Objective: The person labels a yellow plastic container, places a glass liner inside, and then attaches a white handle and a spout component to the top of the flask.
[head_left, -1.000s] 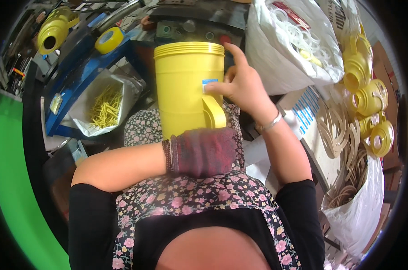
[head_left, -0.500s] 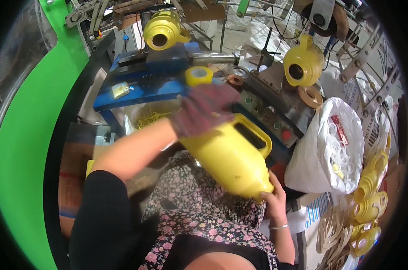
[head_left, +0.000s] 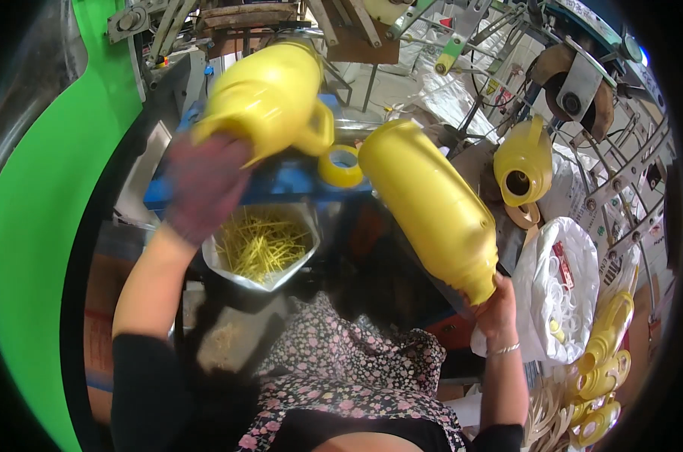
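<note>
My left hand [head_left: 206, 181], in a dark red glove and blurred, is closed at the mouth of a yellow plastic jug [head_left: 270, 98] with a side handle. Its fingers reach to the rim or inside; the exact grip is hidden. That jug is in front of the blue machine [head_left: 288, 177]. With bare fingers, my right hand [head_left: 496, 309] grips the narrow neck of a second yellow jug [head_left: 432, 203]. This one tilts, its wide end up and to the left, and its handle is not visible. A yellow tape roll [head_left: 341, 166] sits between the two jugs.
Below the blue machine hangs a white bag [head_left: 262, 282] of thin yellow strips. Another yellow jug [head_left: 524, 166] stands mouth-forward at the right machine. A white sack [head_left: 556, 294] holds clear rings. More yellow pieces [head_left: 605, 377] lie lower right, and metal linkages [head_left: 620, 181] rise beside them.
My left hand has left the jug in my right hand and moved left to the other jug, which is now nearer. The right-hand jug has shifted right and tipped up; the view has shifted too.
</note>
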### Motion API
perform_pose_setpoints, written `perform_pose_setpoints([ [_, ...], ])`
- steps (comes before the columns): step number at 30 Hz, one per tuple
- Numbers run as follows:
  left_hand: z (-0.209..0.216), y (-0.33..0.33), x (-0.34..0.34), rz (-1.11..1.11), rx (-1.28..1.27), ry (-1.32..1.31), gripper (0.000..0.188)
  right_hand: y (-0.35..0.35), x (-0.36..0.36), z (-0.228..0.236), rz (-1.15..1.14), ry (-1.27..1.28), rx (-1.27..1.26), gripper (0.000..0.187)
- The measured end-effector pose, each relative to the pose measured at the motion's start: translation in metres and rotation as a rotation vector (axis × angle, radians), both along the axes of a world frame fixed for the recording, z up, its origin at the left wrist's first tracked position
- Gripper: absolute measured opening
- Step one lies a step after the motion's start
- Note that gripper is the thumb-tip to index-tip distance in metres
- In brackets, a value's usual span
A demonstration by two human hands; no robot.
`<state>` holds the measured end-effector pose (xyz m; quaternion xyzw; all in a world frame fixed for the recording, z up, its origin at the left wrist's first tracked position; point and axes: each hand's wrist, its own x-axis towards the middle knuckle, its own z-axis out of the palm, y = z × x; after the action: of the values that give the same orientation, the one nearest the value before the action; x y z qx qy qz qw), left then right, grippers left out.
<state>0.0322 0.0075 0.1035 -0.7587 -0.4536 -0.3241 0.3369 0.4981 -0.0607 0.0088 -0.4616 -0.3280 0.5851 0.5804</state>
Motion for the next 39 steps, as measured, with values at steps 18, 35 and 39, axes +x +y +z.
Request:
perform_pose_setpoints([
  [18,-0.137,-0.251,-0.127,0.185,-0.228,-1.302,0.034,0.277,-0.370,0.088,0.171,0.214,0.068,0.054],
  [35,-0.016,-0.125,-0.007,-0.661,-0.471,-0.335,0.042,0.016,-0.267,0.058,0.533,-0.649,1.229,0.098],
  [39,-0.070,-0.130,-0.020,-0.366,-0.395,-0.973,0.049,-0.003,-0.153,0.055,0.155,-0.214,1.028,0.105],
])
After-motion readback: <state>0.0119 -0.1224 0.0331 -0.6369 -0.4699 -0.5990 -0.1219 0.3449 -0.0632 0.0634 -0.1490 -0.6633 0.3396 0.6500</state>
